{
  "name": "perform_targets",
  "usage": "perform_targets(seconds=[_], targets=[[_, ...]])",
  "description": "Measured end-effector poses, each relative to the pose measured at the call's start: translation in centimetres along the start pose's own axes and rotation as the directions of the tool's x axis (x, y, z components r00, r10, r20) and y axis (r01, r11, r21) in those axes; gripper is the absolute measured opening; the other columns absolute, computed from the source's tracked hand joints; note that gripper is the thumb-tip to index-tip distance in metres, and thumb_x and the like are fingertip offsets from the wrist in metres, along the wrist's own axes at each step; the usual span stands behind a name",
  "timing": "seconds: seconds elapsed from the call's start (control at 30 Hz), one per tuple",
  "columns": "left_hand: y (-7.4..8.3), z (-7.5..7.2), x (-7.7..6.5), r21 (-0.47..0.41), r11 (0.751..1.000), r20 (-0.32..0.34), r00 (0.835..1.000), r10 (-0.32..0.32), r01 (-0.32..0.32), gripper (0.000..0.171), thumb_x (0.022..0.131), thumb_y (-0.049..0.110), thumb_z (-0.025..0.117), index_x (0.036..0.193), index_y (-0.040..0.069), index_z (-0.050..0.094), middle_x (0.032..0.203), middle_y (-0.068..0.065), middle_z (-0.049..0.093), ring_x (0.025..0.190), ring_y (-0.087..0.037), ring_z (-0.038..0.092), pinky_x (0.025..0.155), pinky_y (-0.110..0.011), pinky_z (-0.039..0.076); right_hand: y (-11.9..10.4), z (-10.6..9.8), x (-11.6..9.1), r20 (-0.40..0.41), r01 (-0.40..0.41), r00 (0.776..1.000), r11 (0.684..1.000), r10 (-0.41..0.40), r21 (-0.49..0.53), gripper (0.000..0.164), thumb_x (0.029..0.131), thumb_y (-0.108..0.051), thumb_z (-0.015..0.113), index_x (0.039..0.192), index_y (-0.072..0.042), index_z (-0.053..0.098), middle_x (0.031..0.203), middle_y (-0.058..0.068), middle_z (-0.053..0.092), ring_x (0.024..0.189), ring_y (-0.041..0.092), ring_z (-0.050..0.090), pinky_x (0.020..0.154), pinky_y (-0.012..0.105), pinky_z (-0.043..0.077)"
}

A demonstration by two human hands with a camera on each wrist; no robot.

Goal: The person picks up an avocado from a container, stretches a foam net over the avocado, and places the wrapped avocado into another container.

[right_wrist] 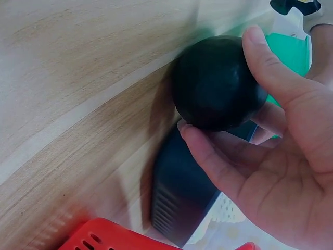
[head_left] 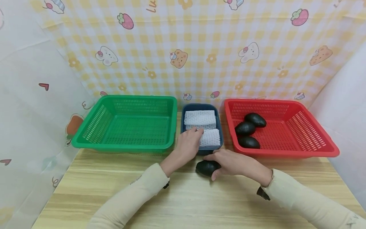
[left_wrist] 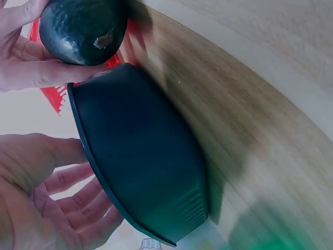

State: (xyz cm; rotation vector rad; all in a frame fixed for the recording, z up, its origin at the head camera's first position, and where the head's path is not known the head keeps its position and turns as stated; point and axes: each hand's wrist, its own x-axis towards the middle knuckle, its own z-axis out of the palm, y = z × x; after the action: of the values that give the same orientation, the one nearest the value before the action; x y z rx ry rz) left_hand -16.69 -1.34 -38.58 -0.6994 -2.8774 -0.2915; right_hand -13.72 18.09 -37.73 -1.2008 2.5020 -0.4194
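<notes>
My right hand (head_left: 228, 162) grips a dark avocado (head_left: 207, 168) between thumb and fingers, in front of the small dark blue box (head_left: 202, 152). In the right wrist view the avocado (right_wrist: 216, 83) looks large and smooth; its stem scar shows in the left wrist view. Over the box's left side, my left hand (head_left: 187, 143) reaches in with bent fingers at a white foam net sleeve (head_left: 210, 137). The box wall (left_wrist: 140, 151) hides those fingertips in the left wrist view, so whether they pinch the sleeve is unclear. Another foam sleeve (head_left: 200, 117) lies farther back in the box.
A green basket (head_left: 123, 146) stands left of the box, with no items visible in it. To the right, a red basket (head_left: 286, 152) holds three avocados (head_left: 245, 128) on its left side. Behind them hangs a yellow checked cloth (head_left: 200, 41). Everything stands on a wooden table (head_left: 186, 203).
</notes>
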Motion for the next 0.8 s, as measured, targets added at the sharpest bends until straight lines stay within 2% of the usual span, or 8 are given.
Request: perform_targets(seconds=[0.17,0.4,0.6,0.8], targets=[[0.0,-0.1,-0.1,-0.005,1.000,-0.007,1.000,0.002,-0.002,0.016,0.098,0.015,0.068,0.114,0.017,0.070,0.097,-0.004,0.066,0.073,-0.022,0.065,0.056,-0.035,0.053,0.1,0.0,0.1,0.002,0.004,1.000,1.000,-0.004,0.003,0.068,0.077,-0.036,0.090,0.132,-0.003,0.067,0.104,0.004,0.069,0.086,0.012,0.060,0.076,0.032,0.053],[-0.1,-0.8,-0.3,0.008,1.000,-0.011,1.000,0.025,-0.025,0.018,0.099,0.017,0.069,0.117,0.017,0.072,0.099,-0.004,0.067,0.077,-0.023,0.066,0.060,-0.036,0.053,0.1,0.0,0.1,0.009,0.000,1.000,1.000,0.000,0.012,0.067,0.077,-0.035,0.090,0.131,-0.003,0.067,0.103,0.003,0.068,0.085,0.011,0.059,0.076,0.031,0.053],[-0.3,-1.6,-0.6,-0.026,0.999,-0.038,0.999,0.025,-0.026,0.021,0.098,0.017,0.069,0.119,0.017,0.072,0.104,-0.004,0.068,0.083,-0.024,0.066,0.061,-0.037,0.055,0.0,-0.1,0.0,0.012,-0.006,1.000,1.000,0.006,0.021,0.067,0.077,-0.036,0.090,0.132,-0.005,0.068,0.101,0.001,0.067,0.082,0.010,0.057,0.074,0.030,0.053],[-0.3,-2.4,-1.1,-0.053,0.996,-0.076,0.995,0.062,-0.066,0.020,0.099,0.016,0.069,0.118,0.016,0.072,0.106,-0.005,0.068,0.086,-0.023,0.066,0.061,-0.036,0.055,0.0,-0.1,0.0,0.011,-0.005,1.000,1.000,0.005,0.019,0.069,0.076,-0.039,0.089,0.132,-0.005,0.068,0.099,0.000,0.066,0.081,0.010,0.056,0.073,0.029,0.052]])
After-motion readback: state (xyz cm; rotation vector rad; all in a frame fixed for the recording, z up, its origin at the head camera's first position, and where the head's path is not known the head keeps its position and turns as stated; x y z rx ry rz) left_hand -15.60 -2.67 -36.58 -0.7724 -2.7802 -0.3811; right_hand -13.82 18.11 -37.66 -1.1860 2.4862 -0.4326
